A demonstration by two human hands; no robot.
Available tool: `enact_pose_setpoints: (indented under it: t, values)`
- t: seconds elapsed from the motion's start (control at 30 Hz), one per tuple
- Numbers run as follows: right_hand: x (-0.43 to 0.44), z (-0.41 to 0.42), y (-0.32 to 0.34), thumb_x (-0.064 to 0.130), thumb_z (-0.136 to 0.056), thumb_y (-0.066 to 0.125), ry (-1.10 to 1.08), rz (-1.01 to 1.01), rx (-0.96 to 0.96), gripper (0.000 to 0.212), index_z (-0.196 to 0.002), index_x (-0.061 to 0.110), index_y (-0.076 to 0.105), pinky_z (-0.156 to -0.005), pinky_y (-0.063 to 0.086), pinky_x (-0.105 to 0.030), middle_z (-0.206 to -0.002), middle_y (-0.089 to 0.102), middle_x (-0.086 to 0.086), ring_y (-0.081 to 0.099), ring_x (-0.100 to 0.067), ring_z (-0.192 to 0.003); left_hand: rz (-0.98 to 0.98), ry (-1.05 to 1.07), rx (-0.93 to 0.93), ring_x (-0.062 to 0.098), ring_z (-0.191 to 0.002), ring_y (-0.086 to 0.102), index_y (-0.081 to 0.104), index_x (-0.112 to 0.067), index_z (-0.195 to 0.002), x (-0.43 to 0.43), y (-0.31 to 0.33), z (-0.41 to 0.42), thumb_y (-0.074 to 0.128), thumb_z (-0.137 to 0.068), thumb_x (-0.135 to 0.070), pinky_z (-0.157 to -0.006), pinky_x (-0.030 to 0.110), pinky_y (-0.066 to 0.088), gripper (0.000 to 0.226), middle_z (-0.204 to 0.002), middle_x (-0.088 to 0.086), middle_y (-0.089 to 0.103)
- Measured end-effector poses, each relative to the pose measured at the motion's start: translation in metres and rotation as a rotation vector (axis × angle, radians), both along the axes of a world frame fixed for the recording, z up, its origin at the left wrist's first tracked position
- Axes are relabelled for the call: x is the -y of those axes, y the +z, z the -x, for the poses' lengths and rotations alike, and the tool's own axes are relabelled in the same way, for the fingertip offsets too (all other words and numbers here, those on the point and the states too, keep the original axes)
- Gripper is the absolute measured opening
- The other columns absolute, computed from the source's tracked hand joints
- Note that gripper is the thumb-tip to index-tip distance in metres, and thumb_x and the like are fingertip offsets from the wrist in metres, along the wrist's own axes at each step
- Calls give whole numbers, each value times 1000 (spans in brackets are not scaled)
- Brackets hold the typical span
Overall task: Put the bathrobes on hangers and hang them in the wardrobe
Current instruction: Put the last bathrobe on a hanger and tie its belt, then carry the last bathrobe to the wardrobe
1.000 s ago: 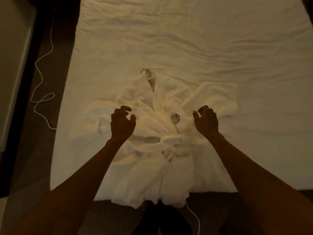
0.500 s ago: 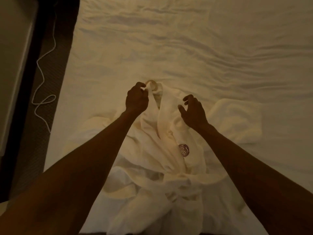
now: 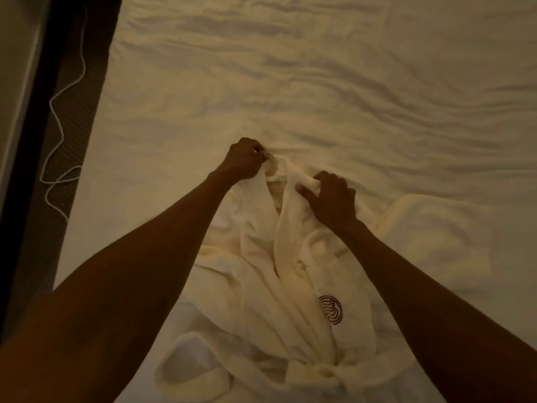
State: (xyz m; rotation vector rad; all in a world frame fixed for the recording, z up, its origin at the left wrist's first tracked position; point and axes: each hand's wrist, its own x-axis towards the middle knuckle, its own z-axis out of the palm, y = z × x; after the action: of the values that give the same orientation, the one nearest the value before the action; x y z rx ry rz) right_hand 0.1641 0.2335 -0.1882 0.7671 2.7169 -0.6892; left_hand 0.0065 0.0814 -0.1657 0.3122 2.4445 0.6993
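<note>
After hovering curled over the waist of the bathrobe [image 3: 255, 286] a second ago, now working farther up at its collar. Probably seating the robe on its hanger, with the carry to the wardrobe not yet starting.

Lying front-up on the near part of the bed [image 3: 348, 82], belted, with the knot [image 3: 322, 370] sitting nearest and a sleeve cuff curling at near left. Just beyond the knot, on the right-side front panel, showing a dark red emblem [image 3: 331, 309] of nested wavy lines. Carrying no lettering clear enough for reading.

Farther on, right hand [image 3: 331, 199] gripping the right lapel, fingers curling into the cloth and thumb sticking out to the left. Slightly farther and leftward, left hand [image 3: 244, 159] pinching the pale hanger hook [image 3: 270, 162] where poking out of the neck, though the dim light is blurring the exact contact. Hiding the rest of the hanger inside the shoulders.

Beyond the hands, only rumpled sheet stretching away. At far left, on the dark floor beside the bed, a white cord [image 3: 58, 135] looping loosely. Not showing any wardrobe.
</note>
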Motion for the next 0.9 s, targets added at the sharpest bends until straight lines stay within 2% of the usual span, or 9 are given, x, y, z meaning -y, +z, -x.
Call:
enact_pose_setpoints:
  t: [0.23,0.43,0.53,0.6,0.67,0.7,0.77,0.83,0.9]
  values:
    - [-8,-11,68,59,-89,53,77,105,-108,49,-113,16,58,-86,36,-42,-109,60,-5,53,-27,-102,-117,-62,-74,19,-99,61,72,-14,-95,5,88,-3,69,-91,-19,-77,24,40,8,-105,4,70]
    - [-12,-26,191,53,-86,62,158,114,-255,45,-113,18,55,-85,44,-41,-112,57,-4,54,-25,-102,-260,-86,-216,15,-78,61,65,-15,-91,20,241,-36,63,-96,-17,-69,25,44,6,-90,-1,65]
    - [-2,-25,263,56,-85,63,187,70,-354,59,-129,19,50,-97,40,-45,-126,56,-3,52,-25,-116,-330,-38,-299,14,-69,64,67,-11,-93,36,326,-46,63,-95,-15,-68,27,53,6,-84,1,66]
    - [11,-20,312,58,-86,59,217,-6,-374,61,-135,23,46,-104,35,-48,-131,57,-2,52,-25,-120,-345,-38,-363,14,-68,63,67,-11,-94,50,378,-55,63,-95,-13,-68,29,54,5,-80,-2,65]
    - [28,-16,360,63,-87,53,258,-53,-340,55,-127,24,51,-97,40,-46,-121,63,-2,58,-26,-109,-351,-39,-426,14,-70,62,68,-11,-96,65,430,-66,63,-95,-15,-69,29,55,5,-84,-2,65]
    - [38,-15,385,66,-87,49,286,-62,-319,54,-120,23,54,-88,44,-43,-114,65,-4,61,-26,-102,-358,-27,-458,12,-70,62,68,-11,-96,73,455,-71,63,-95,-16,-69,28,55,6,-86,0,66]
    - [61,-17,431,70,-87,45,352,-57,-317,57,-112,20,57,-73,43,-35,-107,66,-5,61,-26,-92,-377,14,-513,10,-72,61,68,-12,-96,95,502,-83,62,-96,-18,-69,22,55,8,-87,-2,66]
    - [86,-22,471,70,-88,43,405,-72,-361,57,-112,21,58,-72,42,-34,-107,66,-5,60,-26,-91,-360,50,-560,5,-75,60,68,-16,-95,121,544,-96,60,-97,-18,-63,8,49,8,-87,-9,64]
    - [116,-28,508,71,-89,40,449,-115,-414,59,-116,22,59,-78,43,-36,-112,66,-5,61,-27,-97,-345,68,-582,3,-77,59,66,-22,-92,155,581,-109,59,-97,-18,-61,8,44,9,-87,-13,62]
